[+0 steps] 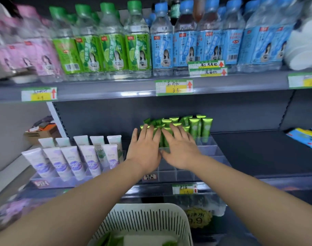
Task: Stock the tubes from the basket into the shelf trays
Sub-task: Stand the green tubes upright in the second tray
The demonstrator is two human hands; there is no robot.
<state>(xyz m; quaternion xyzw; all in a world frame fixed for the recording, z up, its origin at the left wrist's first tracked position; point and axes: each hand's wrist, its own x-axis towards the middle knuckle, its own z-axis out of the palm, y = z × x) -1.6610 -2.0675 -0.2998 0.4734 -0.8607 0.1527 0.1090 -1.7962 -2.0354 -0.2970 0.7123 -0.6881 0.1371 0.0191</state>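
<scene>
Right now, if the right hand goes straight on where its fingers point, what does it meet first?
The green tubes: the right hand points into the standing bunch, and its fingers seem to touch their tops, though depth is unclear.

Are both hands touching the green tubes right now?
Touching: the head view shows the left hand and right hand, fingers flat on the green tubes.

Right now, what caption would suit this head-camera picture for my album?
Left hand and right hand rest flat on green tubes in a clear shelf tray, white basket below.
</scene>
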